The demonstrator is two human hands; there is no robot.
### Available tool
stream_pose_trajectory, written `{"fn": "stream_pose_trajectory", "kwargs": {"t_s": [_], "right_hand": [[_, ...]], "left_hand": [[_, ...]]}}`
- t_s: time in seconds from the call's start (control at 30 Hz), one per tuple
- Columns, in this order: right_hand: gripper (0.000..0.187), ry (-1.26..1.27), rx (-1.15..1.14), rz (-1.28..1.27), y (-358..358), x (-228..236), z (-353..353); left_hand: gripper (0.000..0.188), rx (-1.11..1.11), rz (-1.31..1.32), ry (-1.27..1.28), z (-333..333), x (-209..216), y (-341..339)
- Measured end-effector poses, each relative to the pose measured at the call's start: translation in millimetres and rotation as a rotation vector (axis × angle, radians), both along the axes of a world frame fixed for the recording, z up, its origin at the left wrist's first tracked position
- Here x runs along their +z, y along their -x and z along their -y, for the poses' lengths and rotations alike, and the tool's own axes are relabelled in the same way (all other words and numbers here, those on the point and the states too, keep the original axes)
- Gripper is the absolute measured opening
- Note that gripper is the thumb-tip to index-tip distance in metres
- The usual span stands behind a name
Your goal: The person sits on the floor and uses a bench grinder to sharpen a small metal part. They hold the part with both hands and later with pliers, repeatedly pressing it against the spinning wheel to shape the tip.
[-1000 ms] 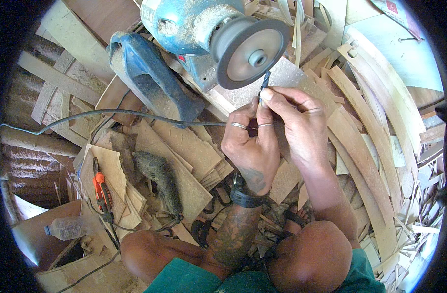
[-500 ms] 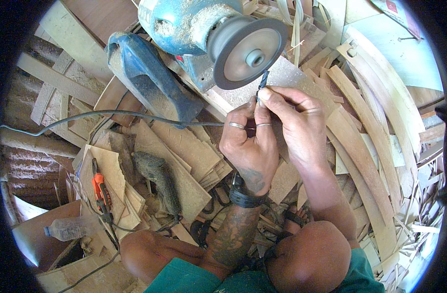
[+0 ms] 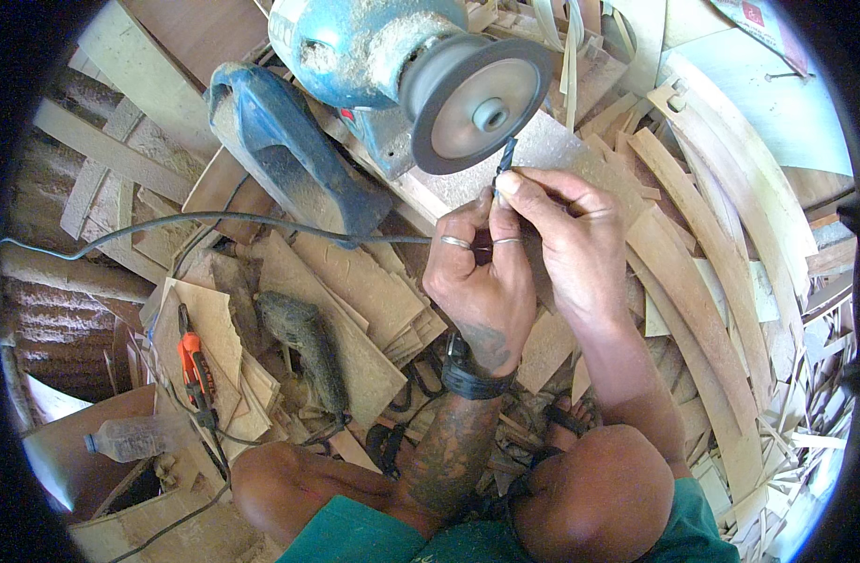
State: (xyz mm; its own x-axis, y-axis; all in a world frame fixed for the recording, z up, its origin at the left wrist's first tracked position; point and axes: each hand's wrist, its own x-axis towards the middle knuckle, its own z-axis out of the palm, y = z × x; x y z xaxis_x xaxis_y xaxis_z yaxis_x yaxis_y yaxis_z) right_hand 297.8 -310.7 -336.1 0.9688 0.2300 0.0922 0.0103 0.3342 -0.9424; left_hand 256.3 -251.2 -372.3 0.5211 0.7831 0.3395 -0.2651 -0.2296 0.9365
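Between my fingertips stands a dark drill bit [image 3: 507, 156], its fluted tip pointing up beside the lower edge of a bench grinder's grey wheel [image 3: 480, 105]. I cannot tell whether tip and wheel touch. My left hand [image 3: 477, 272], with two rings and a dark wristband, is closed, pinching the bit's lower end. My right hand [image 3: 580, 225] is closed too, thumb and forefinger on the bit just above the left fingers. The grinder's blue motor housing [image 3: 355, 52] is coated with dust. The lower end of the bit is hidden by my fingers.
A blue metal part [image 3: 270, 141] stands left of the grinder, with a black cable [image 3: 289, 220] crossing in front. A dusty power tool [image 3: 303, 347], orange-handled pliers [image 3: 195, 366] and a plastic bottle [image 3: 134, 438] lie at the left. Curved wooden strips [image 3: 702, 291] are piled at the right.
Sparks seen right of the wheel half a second ago no longer show. Both hands keep almost the same place and hold on the drill bit.
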Motion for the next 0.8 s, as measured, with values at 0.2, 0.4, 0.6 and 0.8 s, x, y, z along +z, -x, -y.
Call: {"fn": "stream_pose_trajectory", "kwargs": {"t_s": [0.2,0.4,0.6,0.8], "right_hand": [[0.018,0.018,-0.005,-0.024,-0.7,-1.0,-0.5],[0.018,-0.019,-0.001,-0.013,-1.5,-3.7,-1.3],[0.017,-0.021,0.019,-0.037,-1.6,-2.7,-1.0],[0.017,-0.018,0.029,-0.034,0.2,0.3,0.4]], "left_hand": [[0.017,0.001,0.007,-0.007,0.2,0.5,-0.3],[0.016,0.008,-0.016,-0.025,-0.2,1.3,1.0],[0.015,0.006,-0.004,-0.011,-0.2,-0.4,-0.4],[0.015,0.018,-0.022,-0.039,-0.4,0.8,0.1]]}}
